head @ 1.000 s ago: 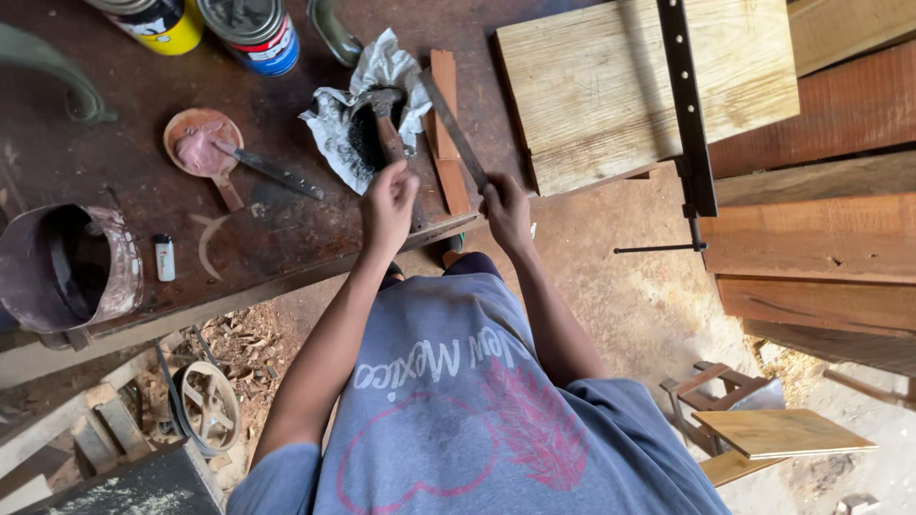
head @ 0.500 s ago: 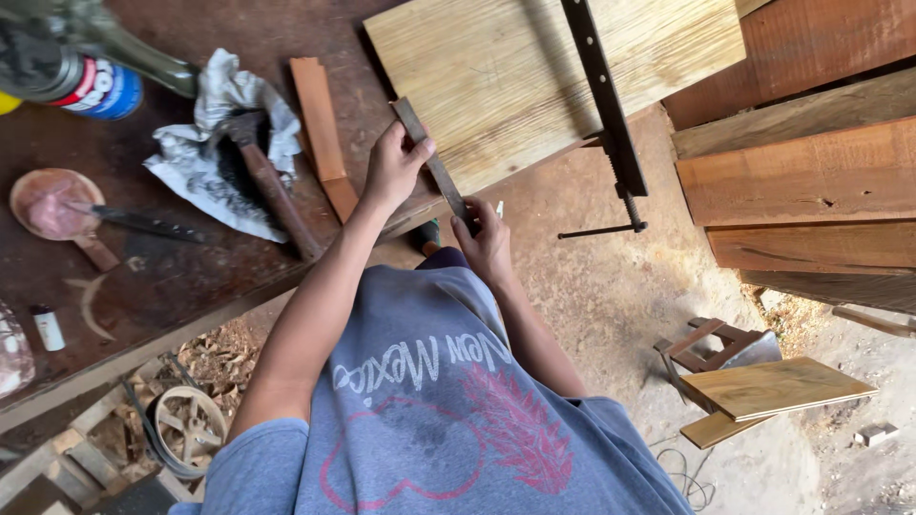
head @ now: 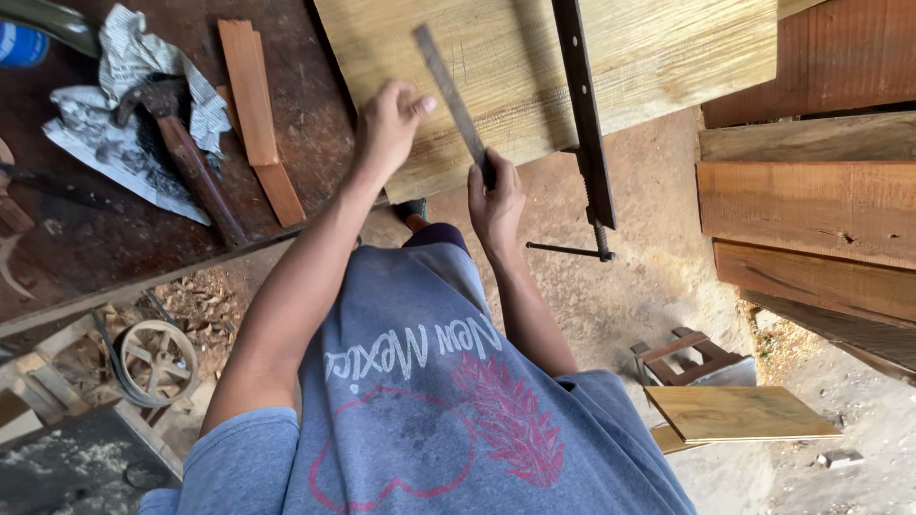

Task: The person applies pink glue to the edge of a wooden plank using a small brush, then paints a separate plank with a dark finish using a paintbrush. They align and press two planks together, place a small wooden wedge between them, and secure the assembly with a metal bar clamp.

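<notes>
The head view looks down on a dark, worn workbench (head: 67, 248) in a workshop with a dusty earth floor and wood shavings under the bench. On the bench lies a hammer (head: 186, 153) on a crumpled newspaper (head: 114, 143), and just beside them two reddish wood strips (head: 253, 105). A large pale board (head: 534, 67) lies over the bench edge, and a dark bar clamp (head: 584, 133) crosses it. At the right, several brown planks (head: 811, 205) are stacked, and lower on the floor a small flat panel (head: 739, 412) lies near a little wooden stool (head: 692, 355). An old pulley wheel (head: 157, 360) sits under the bench. The right hand (head: 496, 200) is closed around the lower end of a thin metal ruler (head: 453, 91), which lies slanted across the pale board. The left hand (head: 389, 124) rests on the board just beside the ruler, fingers curled, the thumb pointing to the ruler; I cannot tell if it touches it.
</notes>
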